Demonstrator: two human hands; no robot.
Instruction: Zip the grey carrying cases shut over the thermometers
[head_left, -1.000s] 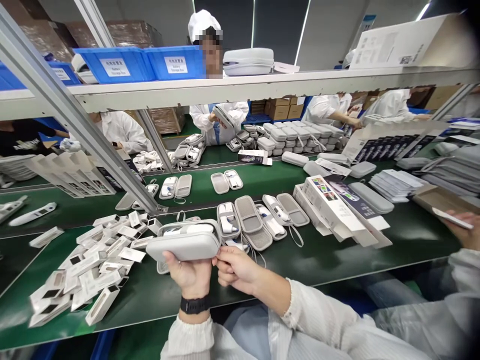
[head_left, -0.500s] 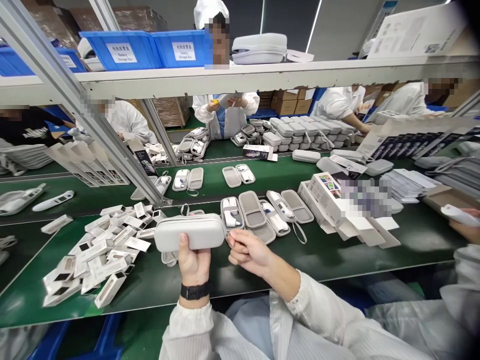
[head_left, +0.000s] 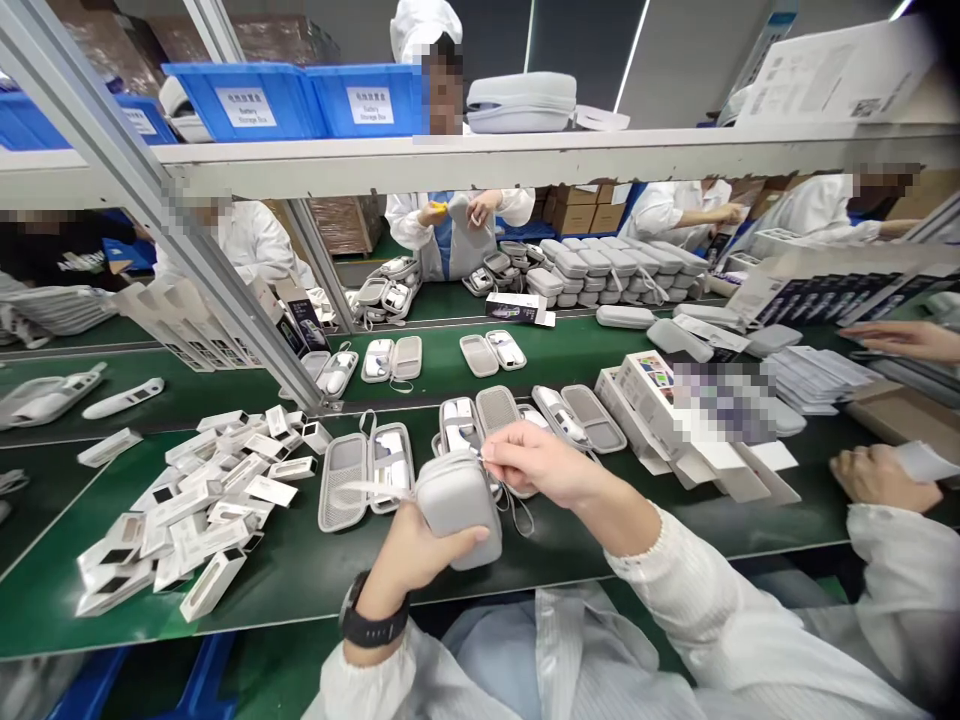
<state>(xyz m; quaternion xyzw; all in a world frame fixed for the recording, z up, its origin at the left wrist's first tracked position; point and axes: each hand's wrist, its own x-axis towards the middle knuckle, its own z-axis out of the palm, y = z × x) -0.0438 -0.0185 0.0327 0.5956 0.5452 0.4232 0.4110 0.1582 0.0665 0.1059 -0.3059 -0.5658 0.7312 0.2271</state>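
Note:
My left hand [head_left: 424, 550] is wrapped round a closed light-grey zip case [head_left: 459, 508], held tilted above the table, thumb across its face. A pale wrist strap [head_left: 371, 490] sticks out to the left of the case. At the case's upper right corner, my right hand [head_left: 536, 462] pinches what looks like the zipper pull, mostly covered by the fingertips. Just behind, an open case [head_left: 343, 485] shows a white device in one half and mesh in the other. More open cases [head_left: 499, 410] lie behind my right hand, partly hidden.
Small white boxes [head_left: 217, 490] are heaped at left. Open cartons [head_left: 652, 410] stand at right, near a co-worker's hand [head_left: 885, 478]. Two open cases [head_left: 391, 360] lie on the green belt beyond. A metal post [head_left: 225, 270] and a shelf [head_left: 525, 155] cross the view.
The case has turned from lengthwise to end-on and moved right and slightly down. My right hand has risen to its upper corner. The open case behind is now uncovered.

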